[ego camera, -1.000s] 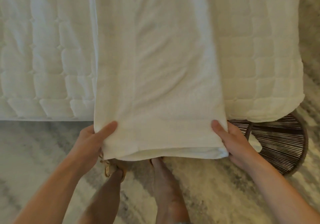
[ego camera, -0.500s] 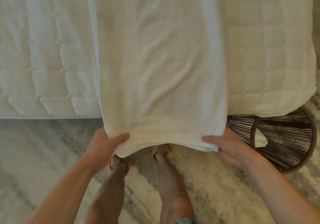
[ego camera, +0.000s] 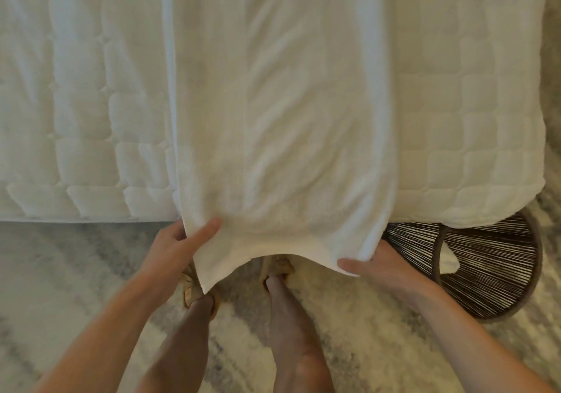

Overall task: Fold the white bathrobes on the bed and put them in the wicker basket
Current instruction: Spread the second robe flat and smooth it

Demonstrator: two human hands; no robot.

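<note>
The bathrobe (ego camera: 282, 104) runs off the top edge; the quilt (ego camera: 473, 137) hides perhaps half the wicker basket (ego camera: 491, 265).

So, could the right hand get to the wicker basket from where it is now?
Probably yes. The right hand sits just beside the wicker basket with open floor between, but it is gripping the bathrobe hem, and the bed overhangs the basket's far rim.
</note>
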